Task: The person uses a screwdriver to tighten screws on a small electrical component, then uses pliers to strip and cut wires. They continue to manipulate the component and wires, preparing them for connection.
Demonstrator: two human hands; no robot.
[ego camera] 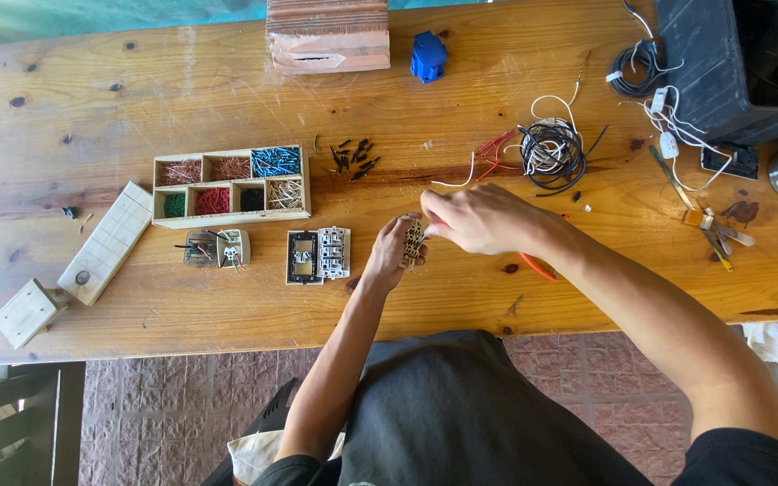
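Note:
My left hand (391, 254) grips a small beige switch module (414, 243) with metal contacts, held just above the wooden table (227, 297). My right hand (479, 218) is closed right beside the module's upper edge, fingertips pinched at it; what they pinch is too small to tell. An orange-handled tool (538, 267) lies under my right wrist. Left of my hands rest a dark switch plate and a white switch block (318, 255), and further left two wired switch parts (216, 247).
A divided wooden tray (230, 185) holds sorted coloured wire pieces. Black screws (353, 156), a wire coil (551, 151), red wires (493, 153), a blue part (428, 56), wooden blocks (105, 243), a brick-like block (328, 34) and a black case (713, 67) lie around.

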